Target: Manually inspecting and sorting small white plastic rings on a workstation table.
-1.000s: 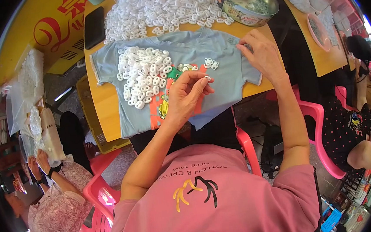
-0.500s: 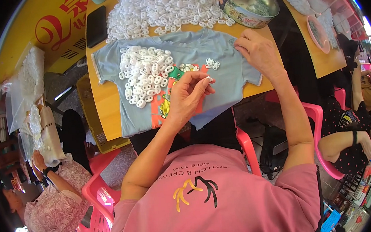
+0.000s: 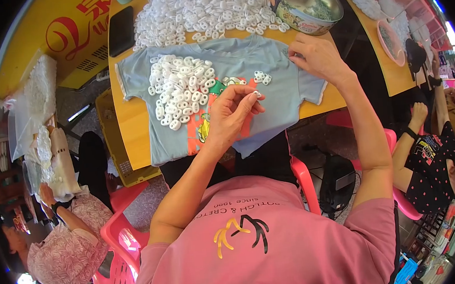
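A tiny white plastic piece [image 3: 256,93] sits in the middle of the frame, pinched between the fingertips of the left hand [image 3: 231,115]. The fingers of that hand are curled in tight around it. The hand floats just above a small light blue shirt [image 3: 282,92] that is spread flat on the yellow table [image 3: 130,123].

The right hand [image 3: 319,57] is a little up and to the right. It rests on the shirt near the sleeve, with its fingers bent and pressed down on the cloth. I cannot tell if it holds anything.

A heap of white pieces [image 3: 180,89] lies on the left part of the shirt, left of the left hand. A few loose white pieces [image 3: 261,77] lie between the two hands. The shirt has a bright picture [image 3: 205,127] in orange and green on its front.

Higher up, at the top of the frame, a much bigger pile of white pieces [image 3: 201,10] covers the table. A round metal bowl [image 3: 307,2] stands just to the right of that pile. A black phone [image 3: 121,31] lies at the upper left, beside the pile.

At the lower left sits another person in a pink patterned hat [image 3: 65,256].
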The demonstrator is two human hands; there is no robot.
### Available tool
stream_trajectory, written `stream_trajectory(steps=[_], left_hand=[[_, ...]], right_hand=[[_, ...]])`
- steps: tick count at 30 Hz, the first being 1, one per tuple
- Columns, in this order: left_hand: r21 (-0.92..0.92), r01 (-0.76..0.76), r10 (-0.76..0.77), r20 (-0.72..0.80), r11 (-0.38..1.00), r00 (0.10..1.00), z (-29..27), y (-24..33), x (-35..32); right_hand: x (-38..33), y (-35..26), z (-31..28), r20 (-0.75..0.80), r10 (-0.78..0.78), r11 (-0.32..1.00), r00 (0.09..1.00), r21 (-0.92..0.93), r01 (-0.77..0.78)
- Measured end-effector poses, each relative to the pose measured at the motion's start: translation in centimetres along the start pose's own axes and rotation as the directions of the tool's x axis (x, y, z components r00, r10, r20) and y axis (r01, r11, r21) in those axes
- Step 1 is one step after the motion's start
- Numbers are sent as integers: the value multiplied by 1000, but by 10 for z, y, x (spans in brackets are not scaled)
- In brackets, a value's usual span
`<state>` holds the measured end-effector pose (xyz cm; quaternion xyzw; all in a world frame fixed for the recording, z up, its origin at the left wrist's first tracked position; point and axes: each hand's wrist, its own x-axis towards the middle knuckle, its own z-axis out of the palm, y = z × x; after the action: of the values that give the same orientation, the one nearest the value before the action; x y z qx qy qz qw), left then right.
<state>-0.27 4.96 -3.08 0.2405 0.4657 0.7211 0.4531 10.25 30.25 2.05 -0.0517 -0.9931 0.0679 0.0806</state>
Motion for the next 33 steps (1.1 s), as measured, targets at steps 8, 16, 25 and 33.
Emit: stream_trajectory(steps=[8, 16, 25, 33], left_hand=[[-129, -2, 2, -3, 992, 1000, -8, -2, 0], [-188, 26, -32, -32, 982, 999, -8, -1, 1], [-193, -6, 2, -21, 981, 1000, -11, -2, 2], [-207, -31, 28, -20, 978, 999, -9, -1, 1]], right_hand=[[-4, 0, 3, -16, 281, 849, 959, 470, -241], [-12, -55, 12, 126, 462, 83, 878, 979, -184], [-14, -104, 38, 146, 382, 6, 913, 987, -160], [-13, -118, 50, 196, 438, -89, 877, 981, -174]])
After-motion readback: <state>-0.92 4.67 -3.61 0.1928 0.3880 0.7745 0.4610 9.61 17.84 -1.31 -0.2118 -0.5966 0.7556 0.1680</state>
